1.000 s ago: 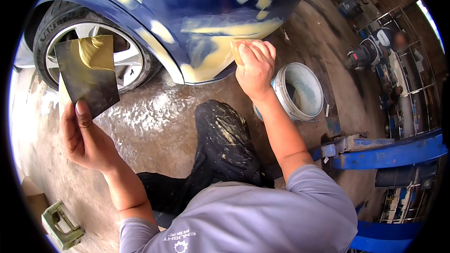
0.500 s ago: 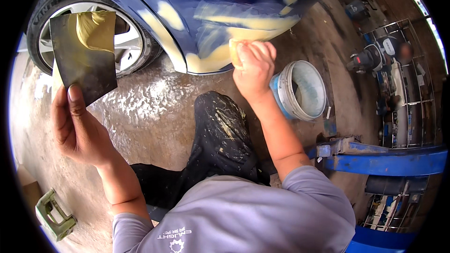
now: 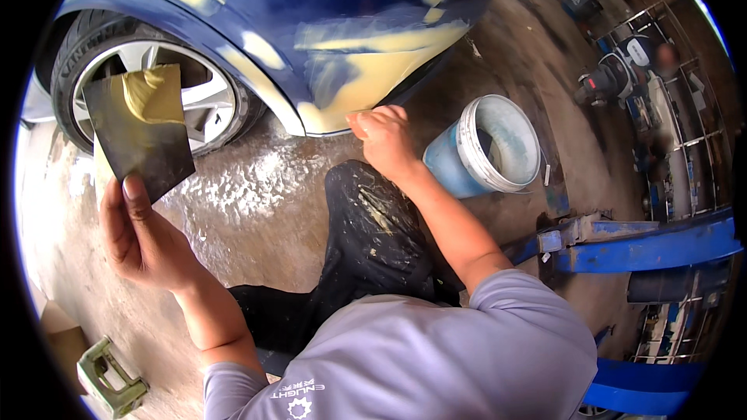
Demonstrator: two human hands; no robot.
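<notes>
My left hand [image 3: 149,243] grips the lower edge of a thin dark mixing board [image 3: 144,148], thumb on top. A mound of yellow body filler [image 3: 153,96] sits on the board's upper part. My right hand [image 3: 386,140] is closed on a putty spreader [image 3: 359,116], mostly hidden by the fingers. Its edge is at the lower corner of a blue car bumper [image 3: 311,0]. Pale yellow filler [image 3: 366,82] covers much of that corner, with smaller patches higher up.
Left of the bumper is the car's wheel [image 3: 214,101]. A blue and white bucket [image 3: 455,159] stands right of my right hand. A green step stool [image 3: 113,385] is at lower left. Blue lift arms [image 3: 646,253] and a wire rack [image 3: 685,140] with tools line the right.
My right hand has moved left and down along the bumper to its bottom edge. Filler now covers more of the lower corner. My left hand and the board sit slightly lower in view.
</notes>
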